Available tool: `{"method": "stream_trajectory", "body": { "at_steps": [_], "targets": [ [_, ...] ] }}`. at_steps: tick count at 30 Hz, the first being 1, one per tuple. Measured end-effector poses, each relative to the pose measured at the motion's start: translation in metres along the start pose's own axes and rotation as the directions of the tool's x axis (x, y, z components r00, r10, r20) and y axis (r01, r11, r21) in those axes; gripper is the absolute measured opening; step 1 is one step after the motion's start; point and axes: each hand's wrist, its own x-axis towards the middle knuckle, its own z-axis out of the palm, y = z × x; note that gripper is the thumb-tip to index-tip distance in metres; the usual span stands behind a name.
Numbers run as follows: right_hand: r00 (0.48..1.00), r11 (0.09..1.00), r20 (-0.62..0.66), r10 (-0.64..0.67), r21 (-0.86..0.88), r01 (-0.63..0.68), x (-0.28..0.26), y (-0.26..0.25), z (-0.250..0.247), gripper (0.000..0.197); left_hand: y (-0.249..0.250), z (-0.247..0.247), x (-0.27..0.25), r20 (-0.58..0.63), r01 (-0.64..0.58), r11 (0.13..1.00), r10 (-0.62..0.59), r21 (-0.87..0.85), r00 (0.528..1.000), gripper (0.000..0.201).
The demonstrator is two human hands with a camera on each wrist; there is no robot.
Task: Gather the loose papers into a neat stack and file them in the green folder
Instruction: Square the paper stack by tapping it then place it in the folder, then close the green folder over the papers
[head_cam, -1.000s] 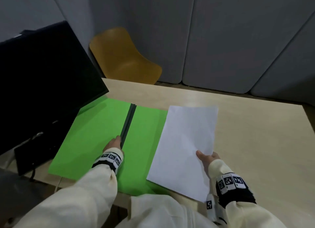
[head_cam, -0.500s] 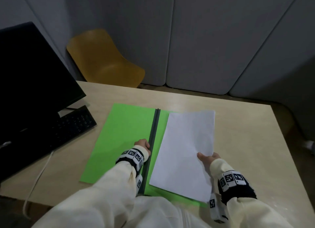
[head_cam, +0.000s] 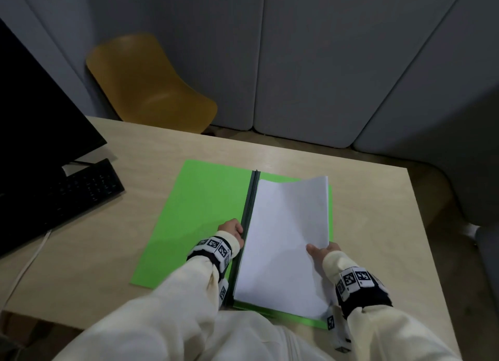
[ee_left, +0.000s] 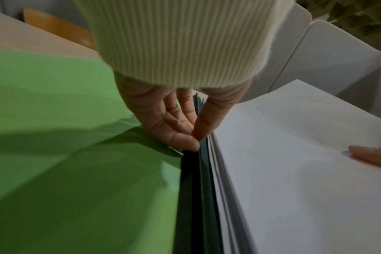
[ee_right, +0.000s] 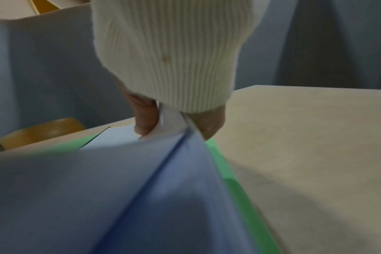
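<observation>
The green folder (head_cam: 194,214) lies open on the table, its dark spine bar (head_cam: 249,206) running down the middle. A stack of white papers (head_cam: 283,247) sits on the folder's right half, its left edge against the spine and its far right corner lifted. My left hand (head_cam: 232,229) pinches the spine bar (ee_left: 191,171) between thumb and fingers (ee_left: 185,139). At the stack's right edge my right hand (head_cam: 321,251) grips the papers (ee_right: 124,180), thumb on top and fingers below. The folder's right edge (ee_right: 233,180) shows under the sheets.
A black monitor (head_cam: 35,133) and keyboard (head_cam: 78,195) stand at the table's left, with a white cable (head_cam: 27,263) hanging off the front edge. A yellow chair (head_cam: 145,85) stands behind the table (head_cam: 391,239). Grey panels form the back wall.
The paper stack has moved left from the table onto the folder's right half, up against the spine. My left hand stays at the spine bar. The head view has swung left.
</observation>
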Motion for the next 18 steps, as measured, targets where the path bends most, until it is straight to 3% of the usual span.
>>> {"method": "stream_trajectory", "body": {
  "at_steps": [6,11,13,15,16,18],
  "targets": [
    [1.0,1.0,-0.002,0.001,0.003,-0.001,0.007,-0.015,0.009,0.049,-0.01,-0.018,0.011,-0.012,0.004,0.999,-0.005,-0.051,1.0,0.039],
    [1.0,0.999,-0.001,0.031,-0.01,-0.031,0.015,-0.015,0.013,0.058,-0.048,-0.091,0.03,-0.189,0.21,0.977,-0.201,0.028,0.961,0.017],
    [0.999,0.999,0.006,0.037,-0.011,-0.037,0.018,-0.015,0.013,0.06,-0.072,-0.116,0.033,-0.266,0.368,0.911,-0.313,0.186,0.912,0.061],
    [0.999,0.999,0.006,0.038,-0.016,-0.038,0.02,-0.015,0.011,0.057,-0.091,-0.132,0.028,-0.301,0.48,0.85,-0.409,0.219,0.862,0.109],
    [0.999,0.999,0.011,0.035,-0.021,-0.035,0.023,-0.013,0.011,0.055,-0.097,-0.136,0.025,-0.307,0.499,0.845,-0.431,0.193,0.849,0.12],
    [0.999,0.999,0.018,0.029,-0.018,-0.029,0.025,-0.011,0.009,0.051,-0.105,-0.138,0.02,-0.321,0.502,0.849,-0.434,0.166,0.842,0.117]
  ]
}}
